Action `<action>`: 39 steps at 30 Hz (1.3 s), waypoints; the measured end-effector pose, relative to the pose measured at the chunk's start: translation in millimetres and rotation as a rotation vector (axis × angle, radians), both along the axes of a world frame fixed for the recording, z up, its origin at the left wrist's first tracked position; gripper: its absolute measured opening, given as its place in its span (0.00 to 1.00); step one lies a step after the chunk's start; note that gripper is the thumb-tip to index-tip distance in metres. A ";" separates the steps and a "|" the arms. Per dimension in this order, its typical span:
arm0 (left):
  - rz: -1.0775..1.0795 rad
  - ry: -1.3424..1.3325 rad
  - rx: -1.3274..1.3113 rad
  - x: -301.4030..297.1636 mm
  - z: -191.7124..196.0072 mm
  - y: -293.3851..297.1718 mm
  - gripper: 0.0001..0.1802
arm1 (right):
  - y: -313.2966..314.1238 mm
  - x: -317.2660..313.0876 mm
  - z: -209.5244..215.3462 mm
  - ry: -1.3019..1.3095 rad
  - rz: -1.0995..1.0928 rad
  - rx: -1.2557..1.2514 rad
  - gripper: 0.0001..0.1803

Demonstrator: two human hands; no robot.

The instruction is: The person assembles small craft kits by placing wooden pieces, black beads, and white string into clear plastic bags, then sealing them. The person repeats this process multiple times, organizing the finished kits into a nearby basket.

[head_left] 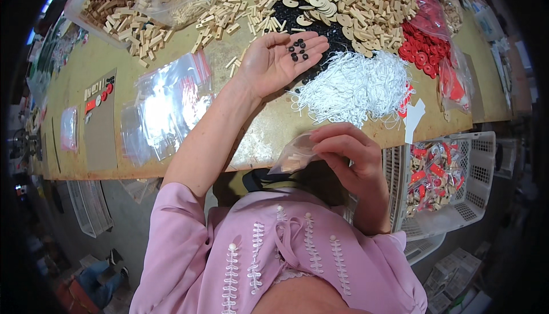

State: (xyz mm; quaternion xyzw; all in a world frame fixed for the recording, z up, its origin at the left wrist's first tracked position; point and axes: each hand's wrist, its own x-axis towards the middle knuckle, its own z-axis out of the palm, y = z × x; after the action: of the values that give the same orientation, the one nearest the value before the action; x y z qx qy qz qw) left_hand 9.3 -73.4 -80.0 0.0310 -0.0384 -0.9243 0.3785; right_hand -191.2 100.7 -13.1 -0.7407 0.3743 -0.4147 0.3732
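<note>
My left hand (280, 62) is held palm up over the table, fingers stretched out flat, and several small black rings (295, 58) lie on it. Beneath and beyond it spreads a heap of black pieces (291, 16). At the table's near edge my right hand (349, 151) pinches the rim of a small clear plastic bag (290, 157). Light wooden pieces show inside the bag. A pile of white looped cords (351, 88) lies just beyond my right hand.
Wooden blocks (146, 34), wooden discs (320, 2) and red wheels (423, 51) are heaped at the back. Clear bags (171, 105) lie to the left, near a brown sample board (100, 136). A white crate (477, 182) with filled bags (432, 177) stands to the right, below the table.
</note>
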 end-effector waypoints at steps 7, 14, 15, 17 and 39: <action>0.014 -0.044 -0.010 -0.7 0.1 0.1 0.31 | 2.0 0.0 -2.8 -0.002 -0.003 -0.011 0.10; 0.015 0.031 0.010 7.7 6.6 -2.1 0.33 | -0.4 5.3 11.9 0.040 -0.096 -0.135 0.08; 0.058 0.013 -0.016 13.9 10.4 -2.8 0.32 | -5.0 6.6 15.4 0.058 -0.098 -0.175 0.07; 0.141 -0.029 -0.067 24.5 33.8 -1.0 0.31 | -17.1 9.8 21.3 0.086 -0.107 -0.256 0.06; 0.694 -0.658 -0.569 -12.9 106.0 104.8 0.37 | -25.5 72.6 14.7 0.301 -0.398 -0.407 0.09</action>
State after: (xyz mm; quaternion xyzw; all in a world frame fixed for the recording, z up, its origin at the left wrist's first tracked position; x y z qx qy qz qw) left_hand -3.7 31.4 26.0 0.2253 -0.3903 -0.6400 0.6223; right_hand -118.6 75.2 1.6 -0.7653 0.4723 -0.4318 0.0695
